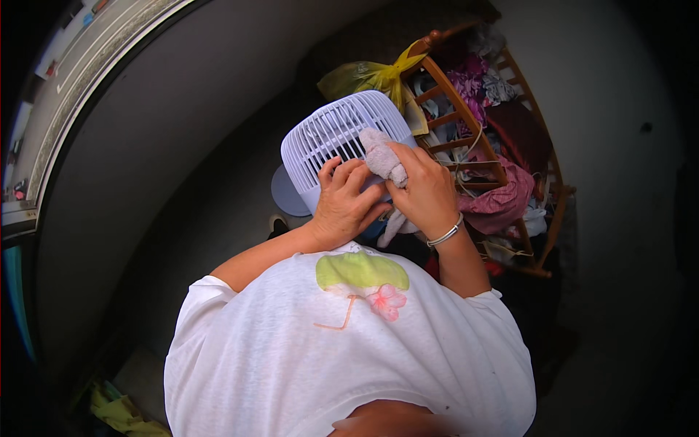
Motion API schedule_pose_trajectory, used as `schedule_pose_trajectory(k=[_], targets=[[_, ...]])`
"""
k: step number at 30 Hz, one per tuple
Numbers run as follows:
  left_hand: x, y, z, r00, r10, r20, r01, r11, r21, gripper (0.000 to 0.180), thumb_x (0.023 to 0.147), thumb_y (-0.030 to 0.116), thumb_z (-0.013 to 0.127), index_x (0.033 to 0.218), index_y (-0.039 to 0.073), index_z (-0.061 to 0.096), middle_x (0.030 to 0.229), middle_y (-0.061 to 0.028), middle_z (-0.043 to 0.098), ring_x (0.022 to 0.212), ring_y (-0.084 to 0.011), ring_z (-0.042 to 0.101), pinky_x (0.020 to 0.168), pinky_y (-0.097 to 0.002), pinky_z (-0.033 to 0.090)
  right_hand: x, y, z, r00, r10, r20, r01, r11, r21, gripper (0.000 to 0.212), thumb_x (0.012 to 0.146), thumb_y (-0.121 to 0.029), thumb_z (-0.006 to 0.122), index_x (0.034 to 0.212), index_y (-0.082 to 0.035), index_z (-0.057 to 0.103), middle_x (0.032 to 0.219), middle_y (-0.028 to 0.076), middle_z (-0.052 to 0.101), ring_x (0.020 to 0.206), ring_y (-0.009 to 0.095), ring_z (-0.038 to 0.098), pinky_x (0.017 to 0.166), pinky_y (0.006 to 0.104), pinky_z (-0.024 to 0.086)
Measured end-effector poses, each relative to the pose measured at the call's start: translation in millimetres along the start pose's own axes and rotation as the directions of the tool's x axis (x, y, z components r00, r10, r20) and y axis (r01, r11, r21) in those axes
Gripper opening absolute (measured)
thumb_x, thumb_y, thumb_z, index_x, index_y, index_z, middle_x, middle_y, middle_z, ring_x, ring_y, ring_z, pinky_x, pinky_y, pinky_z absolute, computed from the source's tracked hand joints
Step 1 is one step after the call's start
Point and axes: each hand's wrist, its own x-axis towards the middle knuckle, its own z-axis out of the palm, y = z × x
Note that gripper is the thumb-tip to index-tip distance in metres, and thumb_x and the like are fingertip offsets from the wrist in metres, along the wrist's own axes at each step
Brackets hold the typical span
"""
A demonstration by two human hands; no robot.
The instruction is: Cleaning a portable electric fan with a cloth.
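In front of me stands a pale lavender box fan (314,134) with a slatted grille, and a round base shows under its left side. My left hand (346,204) rests at the near edge of the grille, its fingers curled over the slats. Bunched in my right hand (428,189) is a pinkish-grey cloth (380,154), pressed against the fan's right part. Another end of the cloth hangs below that hand. My right palm hides part of the fan's near edge.
To the right is a wooden slatted rack (466,109) heaped with clothes and fabric. A yellow plastic bag (397,73) is tied at its far left corner. A grey wall (619,146) rises at the right, and a window (73,95) lies at the far left.
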Motion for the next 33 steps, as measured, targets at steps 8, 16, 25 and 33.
schedule_pose_trajectory(k=[8,16,25,33], targets=[[2.3,0.1,-2.2,0.999,-0.026,0.031,0.027,0.999,-0.026,0.032,0.069,0.021,0.072,0.095,0.008,0.057,0.117,-0.0093,0.054,0.117,-0.0283,0.045,0.103,-0.0507,0.023,48.7,-3.5,18.6,1.0,-0.005,-0.007,0.004,0.995,-0.095,0.045,0.072,-0.015,0.07,0.116,-0.011,0.059,0.095,0.017,0.064,0.081,0.038,0.064,0.07,0.046,0.052],[0.3,-4.3,-3.3,0.999,0.01,-0.035,-0.011,0.999,-0.044,0.04,0.069,0.024,0.076,0.1,0.006,0.058,0.116,-0.0127,0.055,0.115,-0.0315,0.046,0.103,-0.0512,0.025,-11.7,-7.8,-20.3,0.998,0.027,0.057,-0.031,0.998,0.063,0.049,0.069,-0.004,0.068,0.117,-0.008,0.06,0.1,0.016,0.064,0.088,0.038,0.064,0.074,0.0426,0.052],[-0.8,-1.6,-2.0,0.999,-0.018,-0.029,0.016,0.998,-0.055,0.034,0.067,0.02,0.073,0.093,0.007,0.057,0.114,-0.0131,0.052,0.115,-0.0312,0.044,0.104,-0.0517,0.024,28.1,-17.3,4.4,0.999,0.01,0.043,-0.007,0.998,-0.057,0.044,0.072,-0.012,0.067,0.115,-0.01,0.06,0.095,0.017,0.062,0.083,0.039,0.063,0.071,0.0453,0.051],[-2.7,-8.4,-3.9,0.999,0.033,-0.024,-0.036,0.988,-0.15,0.029,0.068,0.016,0.072,0.092,0.009,0.057,0.11,-0.0093,0.052,0.109,-0.0293,0.047,0.104,-0.0526,0.024,36.5,-5.2,7.6,0.999,-0.027,0.04,0.028,0.999,-0.02,0.045,0.071,-0.01,0.068,0.115,-0.008,0.06,0.097,0.018,0.064,0.086,0.039,0.063,0.074,0.0443,0.052]])
